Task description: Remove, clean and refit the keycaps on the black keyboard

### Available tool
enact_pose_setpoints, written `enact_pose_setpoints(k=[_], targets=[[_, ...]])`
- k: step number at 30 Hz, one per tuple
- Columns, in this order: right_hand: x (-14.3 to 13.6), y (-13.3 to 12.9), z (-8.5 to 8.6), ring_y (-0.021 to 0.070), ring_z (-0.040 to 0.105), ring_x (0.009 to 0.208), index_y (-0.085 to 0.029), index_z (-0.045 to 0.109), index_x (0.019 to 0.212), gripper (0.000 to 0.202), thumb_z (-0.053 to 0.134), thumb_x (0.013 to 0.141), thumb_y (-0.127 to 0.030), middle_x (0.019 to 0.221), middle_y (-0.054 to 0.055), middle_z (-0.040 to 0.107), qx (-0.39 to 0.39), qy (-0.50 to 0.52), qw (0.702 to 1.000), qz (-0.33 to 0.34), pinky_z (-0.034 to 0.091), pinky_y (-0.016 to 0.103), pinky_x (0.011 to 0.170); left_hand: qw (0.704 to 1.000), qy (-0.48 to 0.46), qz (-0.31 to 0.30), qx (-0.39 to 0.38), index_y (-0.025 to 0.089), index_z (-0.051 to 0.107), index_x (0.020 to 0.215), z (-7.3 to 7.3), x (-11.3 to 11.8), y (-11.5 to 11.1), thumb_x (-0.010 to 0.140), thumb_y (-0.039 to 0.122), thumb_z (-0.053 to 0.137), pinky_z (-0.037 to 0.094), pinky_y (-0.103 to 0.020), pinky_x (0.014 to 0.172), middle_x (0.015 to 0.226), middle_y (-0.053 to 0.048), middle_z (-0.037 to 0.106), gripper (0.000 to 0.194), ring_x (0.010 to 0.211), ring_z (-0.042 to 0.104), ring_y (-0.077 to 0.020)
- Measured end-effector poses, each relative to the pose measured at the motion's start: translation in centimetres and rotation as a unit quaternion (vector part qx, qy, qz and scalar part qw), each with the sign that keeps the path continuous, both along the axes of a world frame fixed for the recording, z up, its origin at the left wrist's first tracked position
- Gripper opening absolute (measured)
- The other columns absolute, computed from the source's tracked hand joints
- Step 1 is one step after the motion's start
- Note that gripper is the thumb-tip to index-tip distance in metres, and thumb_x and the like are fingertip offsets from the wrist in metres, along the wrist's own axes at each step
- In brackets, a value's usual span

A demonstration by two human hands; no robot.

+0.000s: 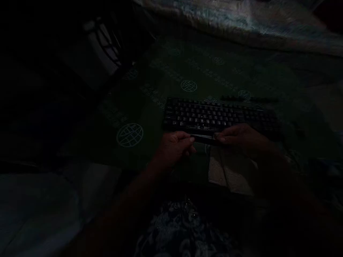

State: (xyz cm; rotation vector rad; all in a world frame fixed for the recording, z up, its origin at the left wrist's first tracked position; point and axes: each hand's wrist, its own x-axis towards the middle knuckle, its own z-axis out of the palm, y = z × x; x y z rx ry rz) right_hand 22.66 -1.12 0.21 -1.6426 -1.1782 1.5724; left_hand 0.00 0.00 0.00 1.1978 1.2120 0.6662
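Note:
The scene is very dark. A black keyboard (203,113) with pale-marked keys lies on a green sheet printed with white globes and lettering. Just in front of its near edge, a narrow dark bar (203,138) with a paler upper edge spans the space between my hands. My left hand (178,144) pinches its left end between thumb and fingers. At the other end, the fingertips of my right hand (235,135) close on the bar, close to the keyboard's front. What kind of part the bar is, I cannot make out.
Beneath my right wrist lies a brownish cloth or board (232,169) at the green sheet's (163,84) near edge. A dark strip (249,99) sits behind the keyboard. Pale crumpled material (241,23) runs along the back, and a dark open-backed chair (107,41) stands far left.

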Motion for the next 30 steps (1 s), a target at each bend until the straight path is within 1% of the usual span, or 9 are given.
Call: enact_pose_setpoints(k=[5, 8, 11, 16, 20, 23, 25, 27, 30], targets=[[-0.3, 0.2, 0.5, 0.01, 0.05, 0.05, -0.016, 0.072, 0.067, 0.027, 0.081, 0.054, -0.039, 0.056, 0.001, 0.061, 0.027, -0.006, 0.999, -0.028, 0.035, 0.023, 0.047, 0.999, 0.025, 0.003, 0.034, 0.017, 0.065, 0.069, 0.0, 0.2, 0.6, 0.073, 0.033, 0.061, 0.036, -0.018, 0.043, 0.059, 0.001, 0.066, 0.017, 0.045, 0.05, -0.0068], [-0.4, 0.7, 0.6, 0.0098, 0.05, 0.049, -0.016, 0.071, 0.064, 0.027, 0.081, 0.055, -0.039, 0.054, 0.0, 0.059, 0.034, 0.007, 0.999, -0.024, 0.035, 0.024, 0.046, 0.996, 0.049, 0.032, 0.062, 0.017, 0.067, 0.075, -0.2, 0.5, 0.8, 0.073, 0.03, 0.061, 0.038, -0.018, 0.042, 0.058, 0.001, 0.066, 0.015, 0.044, 0.051, -0.0075], [-0.5, 1.0, 0.6, 0.0101, 0.05, 0.047, -0.015, 0.07, 0.063, 0.027, 0.08, 0.058, -0.039, 0.053, 0.001, 0.058, 0.043, 0.006, 0.999, -0.015, 0.036, 0.025, 0.046, 0.994, 0.05, 0.059, 0.083, 0.016, 0.066, 0.081, -0.5, 0.8, 1.0, 0.071, 0.029, 0.063, 0.04, -0.019, 0.043, 0.057, 0.001, 0.065, 0.017, 0.044, 0.052, -0.0082], [-0.6, 1.1, 0.3, 0.0096, 0.05, 0.047, -0.015, 0.069, 0.062, 0.027, 0.081, 0.056, -0.038, 0.052, 0.0, 0.058, 0.037, 0.022, 0.999, -0.022, 0.037, 0.024, 0.046, 0.993, 0.035, 0.064, 0.091, 0.016, 0.063, 0.072, -0.9, 1.0, 1.3, 0.068, 0.033, 0.068, 0.038, -0.019, 0.042, 0.055, 0.001, 0.064, 0.018, 0.045, 0.053, -0.009], [-0.7, 0.9, 0.5, 0.0087, 0.049, 0.047, -0.014, 0.069, 0.062, 0.025, 0.08, 0.056, -0.036, 0.052, 0.0, 0.058, 0.042, 0.031, 0.998, -0.038, 0.036, 0.023, 0.045, 0.993, 0.033, 0.062, 0.095, 0.016, 0.063, 0.074, -0.9, 1.1, 1.5, 0.068, 0.033, 0.068, 0.038, -0.019, 0.043, 0.056, 0.002, 0.064, 0.019, 0.046, 0.054, -0.0091], [-0.9, 0.7, 0.6, 0.0083, 0.048, 0.046, -0.016, 0.069, 0.062, 0.021, 0.078, 0.058, -0.034, 0.052, -0.001, 0.058, 0.082, -0.005, 0.995, -0.051, 0.034, 0.022, 0.044, 0.987, 0.067, 0.068, 0.132, 0.016, 0.064, 0.077, -0.9, 1.0, 1.5, 0.068, 0.032, 0.069, 0.036, -0.019, 0.043, 0.054, 0.004, 0.061, 0.019, 0.046, 0.052, -0.0086], [-1.0, 0.7, 0.5, 0.0096, 0.05, 0.048, -0.018, 0.07, 0.064, 0.018, 0.076, 0.06, -0.034, 0.054, -0.001, 0.06, 0.129, -0.047, 0.989, -0.059, 0.035, 0.022, 0.045, 0.978, 0.104, 0.069, 0.17, 0.016, 0.065, 0.081, -1.0, 0.9, 1.5, 0.068, 0.033, 0.068, 0.036, -0.019, 0.044, 0.054, 0.005, 0.06, 0.021, 0.047, 0.051, -0.0084], [-1.0, 0.7, 0.2, 0.0125, 0.055, 0.054, -0.02, 0.071, 0.068, 0.015, 0.075, 0.063, -0.034, 0.06, 0.0, 0.064, 0.192, -0.099, 0.975, -0.061, 0.04, 0.024, 0.048, 0.969, 0.131, 0.063, 0.201, 0.017, 0.065, 0.087, -1.3, 0.7, 1.4, 0.07, 0.033, 0.067, 0.039, -0.019, 0.047, 0.056, 0.005, 0.061, 0.023, 0.049, 0.053, -0.0087], [-1.1, 1.0, -0.3, 0.0173, 0.062, 0.065, -0.022, 0.072, 0.071, 0.009, 0.072, 0.068, -0.031, 0.071, 0.001, 0.069, 0.282, -0.181, 0.941, -0.052, 0.047, 0.029, 0.058, 0.957, 0.163, 0.048, 0.237, 0.018, 0.066, 0.093, -2.0, 0.4, 1.4, 0.073, 0.03, 0.064, 0.043, -0.02, 0.053, 0.06, 0.005, 0.064, 0.023, 0.052, 0.056, -0.0092]])
